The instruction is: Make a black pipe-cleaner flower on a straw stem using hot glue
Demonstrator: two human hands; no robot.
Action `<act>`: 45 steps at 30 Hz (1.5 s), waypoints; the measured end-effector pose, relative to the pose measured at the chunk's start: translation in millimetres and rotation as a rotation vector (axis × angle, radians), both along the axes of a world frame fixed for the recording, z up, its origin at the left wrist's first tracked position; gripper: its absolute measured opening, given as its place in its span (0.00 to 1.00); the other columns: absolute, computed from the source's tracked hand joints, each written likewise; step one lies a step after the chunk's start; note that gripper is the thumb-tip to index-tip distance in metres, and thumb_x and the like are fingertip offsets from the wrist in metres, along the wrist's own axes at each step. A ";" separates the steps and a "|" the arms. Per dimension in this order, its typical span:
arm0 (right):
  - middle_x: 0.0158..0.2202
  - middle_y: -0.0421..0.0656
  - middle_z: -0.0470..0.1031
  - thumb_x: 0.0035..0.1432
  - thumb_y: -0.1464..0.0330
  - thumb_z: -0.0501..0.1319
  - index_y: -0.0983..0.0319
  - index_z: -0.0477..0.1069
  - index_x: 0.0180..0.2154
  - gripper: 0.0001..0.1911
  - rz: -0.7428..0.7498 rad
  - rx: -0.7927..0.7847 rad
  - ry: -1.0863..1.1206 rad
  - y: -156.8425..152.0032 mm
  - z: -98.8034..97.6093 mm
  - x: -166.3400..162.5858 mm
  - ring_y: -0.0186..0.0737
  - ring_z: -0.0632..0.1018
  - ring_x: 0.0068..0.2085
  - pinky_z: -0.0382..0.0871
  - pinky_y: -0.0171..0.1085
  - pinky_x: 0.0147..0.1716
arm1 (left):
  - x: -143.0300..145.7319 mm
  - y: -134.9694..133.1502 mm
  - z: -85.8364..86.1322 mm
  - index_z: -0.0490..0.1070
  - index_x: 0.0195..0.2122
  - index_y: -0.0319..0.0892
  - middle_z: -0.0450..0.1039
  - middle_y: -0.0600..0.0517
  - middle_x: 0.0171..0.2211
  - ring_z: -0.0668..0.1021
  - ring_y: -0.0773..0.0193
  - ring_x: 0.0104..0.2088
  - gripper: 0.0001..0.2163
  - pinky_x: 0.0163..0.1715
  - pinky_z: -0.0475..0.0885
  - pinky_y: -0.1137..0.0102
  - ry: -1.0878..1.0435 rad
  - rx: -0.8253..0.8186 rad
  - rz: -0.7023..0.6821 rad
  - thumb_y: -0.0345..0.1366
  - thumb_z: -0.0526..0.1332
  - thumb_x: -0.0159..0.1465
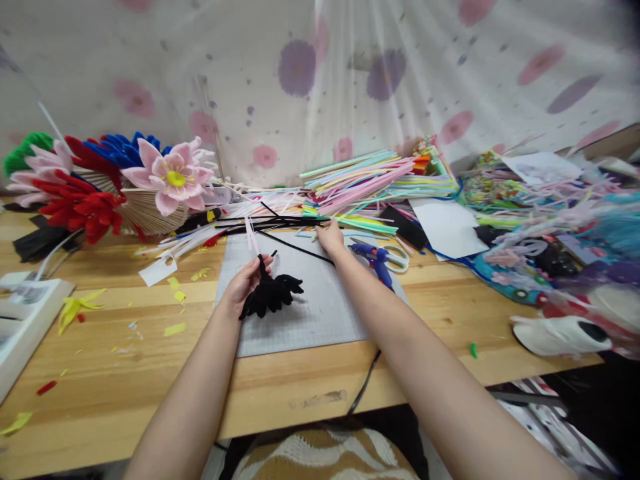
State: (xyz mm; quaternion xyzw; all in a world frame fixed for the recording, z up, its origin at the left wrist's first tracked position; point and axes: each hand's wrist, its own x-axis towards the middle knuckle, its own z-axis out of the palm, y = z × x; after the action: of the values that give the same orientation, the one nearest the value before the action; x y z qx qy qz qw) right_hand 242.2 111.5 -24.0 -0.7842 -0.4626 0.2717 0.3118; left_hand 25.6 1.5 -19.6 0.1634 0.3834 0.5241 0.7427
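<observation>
My left hand [246,285] is closed around the stem of a black pipe-cleaner flower [271,294], whose petals hang downward over the grey cutting mat [310,320]. Farther forward, my right hand [330,237] reaches to several loose black pipe cleaners [280,223] lying across the mat's back edge. Its fingertips are pressed together at their right end; how firmly they hold one is hard to see. Right of that wrist lie a blue glue gun [375,259] and scissors with pale handles [397,259].
Finished pipe-cleaner flowers [170,175] in pink, red and blue stand at the back left. Bundles of coloured pipe cleaners [370,183] are piled along the back. A white power strip [30,320] sits at the left edge. Yellow scraps [77,310] dot the wooden table [150,373].
</observation>
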 end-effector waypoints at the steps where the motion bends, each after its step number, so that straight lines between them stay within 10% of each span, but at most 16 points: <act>1: 0.36 0.50 0.74 0.53 0.62 0.56 0.66 0.63 0.44 0.19 -0.043 -0.003 0.022 0.7 0.7 0.6 0.37 0.75 0.33 0.66 0.33 0.31 | 0.8 0.0 -0.3 0.70 0.36 0.36 0.75 0.51 0.31 0.74 0.72 0.23 0.07 0.25 0.71 0.75 0.017 0.006 -0.004 0.27 0.54 0.60; 10: 0.12 0.34 0.57 0.55 0.74 0.51 0.63 0.59 0.22 0.11 0.019 -0.150 0.489 5.0 20.7 -2.3 0.24 0.59 0.13 0.53 0.25 0.13 | 0.6 -5.0 0.5 0.72 0.37 0.33 0.71 0.50 0.20 0.74 0.70 0.21 0.10 0.21 0.68 0.76 0.074 -0.059 -0.163 0.32 0.53 0.62; 18: 0.19 0.35 0.66 0.51 0.72 0.58 0.65 0.63 0.26 0.05 0.561 -0.252 1.001 -51.7 52.6 -32.5 0.22 0.64 0.17 0.53 0.22 0.13 | 6.9 -3.7 0.8 0.72 0.35 0.34 0.76 0.47 0.32 0.74 0.70 0.23 0.06 0.24 0.70 0.75 0.106 0.024 -0.154 0.29 0.57 0.58; 26: 0.26 0.36 0.70 0.53 0.71 0.55 0.63 0.61 0.29 0.02 0.649 0.115 0.790 -63.3 65.7 -48.5 0.24 0.71 0.21 0.61 0.24 0.16 | 10.6 -11.7 7.5 0.71 0.36 0.35 0.72 0.52 0.25 0.72 0.72 0.21 0.11 0.22 0.69 0.75 0.102 0.186 -0.224 0.36 0.63 0.54; 45: 0.25 0.34 0.66 0.51 0.70 0.59 0.63 0.61 0.29 0.06 0.678 0.194 0.865 -65.6 59.0 -58.4 0.24 0.72 0.22 0.68 0.25 0.19 | 14.1 -18.2 9.1 0.70 0.38 0.36 0.71 0.53 0.26 0.72 0.72 0.21 0.11 0.22 0.69 0.76 0.061 0.193 -0.268 0.33 0.63 0.53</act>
State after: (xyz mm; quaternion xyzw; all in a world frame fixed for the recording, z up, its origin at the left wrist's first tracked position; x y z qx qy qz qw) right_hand 183.7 45.9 35.0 -0.3762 -0.5418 0.6101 0.4389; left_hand 39.7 -16.7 -10.6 0.2994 0.3285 0.4496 0.7748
